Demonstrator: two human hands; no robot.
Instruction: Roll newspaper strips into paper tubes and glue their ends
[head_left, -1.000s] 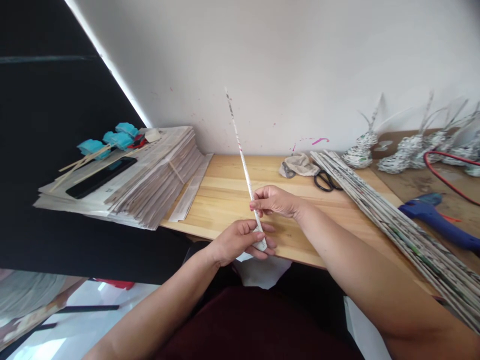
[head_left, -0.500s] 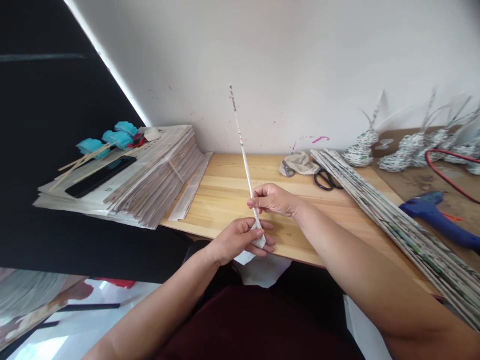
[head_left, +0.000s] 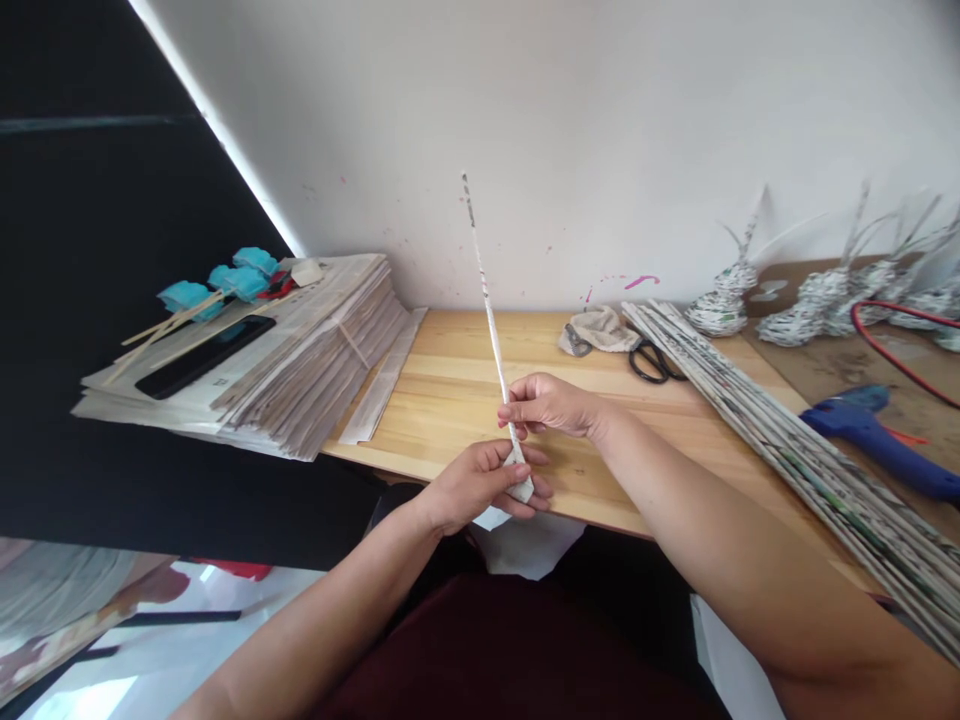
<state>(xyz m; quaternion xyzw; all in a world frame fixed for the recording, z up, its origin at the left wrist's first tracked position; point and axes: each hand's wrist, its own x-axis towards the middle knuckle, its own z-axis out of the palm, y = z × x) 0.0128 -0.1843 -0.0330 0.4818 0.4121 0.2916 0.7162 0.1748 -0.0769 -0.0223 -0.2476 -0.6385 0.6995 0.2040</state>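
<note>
A thin rolled newspaper tube (head_left: 487, 300) rises upright, leaning left, over the table's front edge. My right hand (head_left: 546, 405) pinches it low down between thumb and fingers. Just below, my left hand (head_left: 484, 485) has its thumb pressed on the loose paper end (head_left: 520, 487) of the tube, its fingers stretched out underneath. A white sheet (head_left: 525, 545) hangs beneath my hands by my lap; whether it joins the tube, I cannot tell.
On the left stands a stack of newspaper (head_left: 300, 370) bearing a phone (head_left: 206, 357) and blue objects on sticks (head_left: 244, 283). To the right lie a cloth (head_left: 600, 330), black-handled scissors (head_left: 651, 362), a bundle of paper tubes (head_left: 780, 450), a blue glue gun (head_left: 877, 440) and several woven paper pieces (head_left: 716, 300).
Almost nothing differs. Both hands and the tube sit very slightly lower and to the right in the picture, with the same grip.
</note>
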